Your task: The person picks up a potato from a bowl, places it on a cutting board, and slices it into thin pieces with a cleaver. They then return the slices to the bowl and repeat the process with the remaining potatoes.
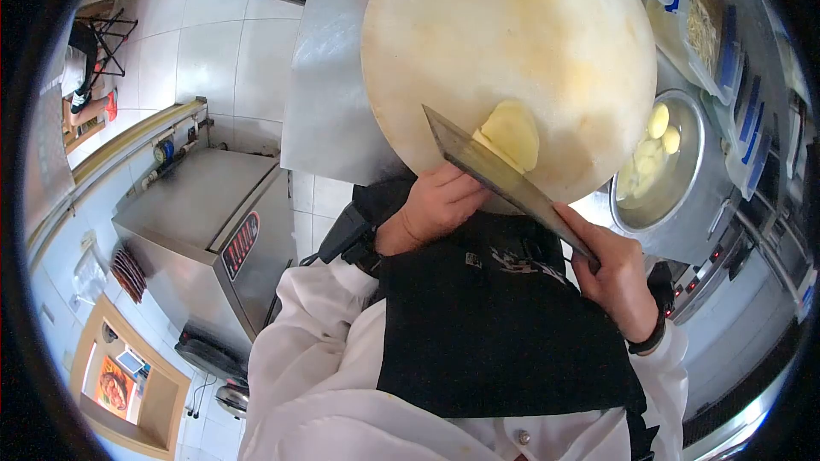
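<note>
On the round, pale chopping board (512,26) lie thin yellow potato slices (515,132), overlapping near its front edge. A broad cleaver (504,177) stands on edge across the slices, its blade slanting from upper left to lower right. My right hand (613,269) is wrapped round the cleaver's handle end, thumb and finger against the blade. On the near side of the blade is my left hand (440,205), its fingers bent and close together. The blade hides its fingertips and anything under them.
Right of the board, a metal pot (698,166) holds several peeled potatoes (651,158) in liquid. Plastic containers (702,26) line the far right. A steel cabinet (201,222) stands at left. A person's leg (94,105) shows at the far left.
</note>
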A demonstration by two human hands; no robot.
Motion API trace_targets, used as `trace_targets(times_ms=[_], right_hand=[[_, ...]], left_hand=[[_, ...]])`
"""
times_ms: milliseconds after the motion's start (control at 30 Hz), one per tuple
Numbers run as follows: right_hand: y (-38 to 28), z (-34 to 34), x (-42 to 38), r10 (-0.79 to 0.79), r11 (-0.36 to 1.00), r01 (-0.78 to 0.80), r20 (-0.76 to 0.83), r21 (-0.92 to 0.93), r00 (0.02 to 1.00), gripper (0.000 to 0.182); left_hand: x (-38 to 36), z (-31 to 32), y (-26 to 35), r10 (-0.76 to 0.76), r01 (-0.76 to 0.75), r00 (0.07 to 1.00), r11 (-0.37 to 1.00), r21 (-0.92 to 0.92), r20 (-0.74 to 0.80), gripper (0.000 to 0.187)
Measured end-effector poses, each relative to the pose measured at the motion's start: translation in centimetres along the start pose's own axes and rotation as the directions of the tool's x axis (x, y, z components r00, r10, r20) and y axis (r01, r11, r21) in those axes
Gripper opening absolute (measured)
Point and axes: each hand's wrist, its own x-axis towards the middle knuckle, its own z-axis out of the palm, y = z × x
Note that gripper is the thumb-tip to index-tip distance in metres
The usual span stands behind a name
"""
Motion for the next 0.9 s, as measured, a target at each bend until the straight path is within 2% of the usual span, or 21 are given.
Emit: trace_targets(times_ms=[33, 67, 133, 233, 300, 400, 467, 500, 533, 567, 633, 733, 767, 833, 900], right_hand=[[0.0, 0.1, 0.1, 0.000, 1.000, 0.000, -0.001, -0.002, 1.000, 0.065], [0.0, 0.2, 0.2, 0.001, 1.000, -0.001, -0.003, 0.001, 1.000, 0.064], [0.1, 1.1, 1.1, 0.000, 1.000, 0.000, -0.001, 0.002, 1.000, 0.063], [0.8, 2.6, 2.8, -0.016, 1.000, 0.017, -0.069, 0.008, 0.997, 0.059], [1.2, 2.6, 2.9, -0.022, 0.997, 0.029, -0.089, 0.072, 0.996, 0.056], [0.7, 1.6, 1.7, 0.026, 0.997, -0.023, -0.044, 0.080, 0.999, 0.057], [-0.1, 0.6, 0.7, 0.003, 0.998, 0.000, -0.051, 0.068, 0.999, 0.053], [-0.4, 0.3, 0.3, -0.026, 0.998, 0.030, -0.062, 0.054, 0.998, 0.049], [-0.5, 0.2, 0.1, 0.011, 1.000, -0.011, -0.025, 0.022, 1.000, 0.050], [-0.4, 0.3, 0.2, 0.012, 1.000, -0.011, -0.025, 0.020, 1.000, 0.050], [0.2, 1.1, 0.7, -0.034, 0.999, 0.034, -0.018, -0.001, 0.999, 0.065], [0.5, 2.8, 3.0, -0.048, 0.999, 0.047, -0.086, -0.009, 0.995, 0.060], [0.7, 2.8, 3.2, -0.057, 0.998, 0.056, -0.088, -0.013, 0.994, 0.060], [1.1, 2.8, 2.9, -0.037, 0.994, 0.046, -0.093, 0.098, 0.995, 0.056], [0.6, 1.9, 2.1, -0.016, 0.997, 0.022, -0.071, 0.080, 0.997, 0.056]], left_hand=[[-0.3, 0.2, -0.1, -0.092, 0.097, 0.994, 0.991, -0.095, 0.059, 0.023], [-0.4, 0.3, -0.2, -0.091, 0.096, 0.994, 0.991, -0.095, 0.057, 0.023], [1.3, -1.0, 0.1, 0.101, -0.098, 0.994, 0.992, 0.076, -0.037, 0.027], [2.1, -1.5, 0.5, 0.052, -0.054, 0.998, 0.997, 0.058, 0.026, 0.033], [2.2, -1.4, 0.6, 0.061, -0.061, 0.998, 0.996, 0.072, 0.003, 0.035], [2.1, -1.3, 0.5, 0.081, -0.078, 0.996, 0.994, 0.075, -0.031, 0.036], [1.0, -0.7, 0.3, 0.087, -0.084, 0.995, 0.994, 0.069, -0.043, 0.035], [0.4, -0.2, 0.1, 0.001, -0.001, 1.000, 1.000, -0.024, -0.005, 0.035], [-0.1, 0.1, 0.0, -0.079, 0.083, 0.996, 0.990, -0.111, 0.040, 0.035], [-0.5, 0.3, -0.2, -0.079, 0.083, 0.996, 0.990, -0.112, 0.038, 0.035], [1.4, -0.9, 0.2, 0.106, -0.101, 0.993, 0.991, 0.093, -0.056, 0.034], [1.8, -1.3, 0.5, 0.068, -0.066, 0.997, 0.994, 0.091, -0.026, 0.035], [2.1, -1.4, 0.4, 0.071, -0.067, 0.997, 0.993, 0.099, -0.031, 0.035], [2.4, -1.6, 0.6, 0.087, -0.084, 0.996, 0.994, 0.074, -0.032, 0.034], [2.3, -1.6, 0.4, 0.101, -0.098, 0.994, 0.992, 0.077, -0.033, 0.034]])
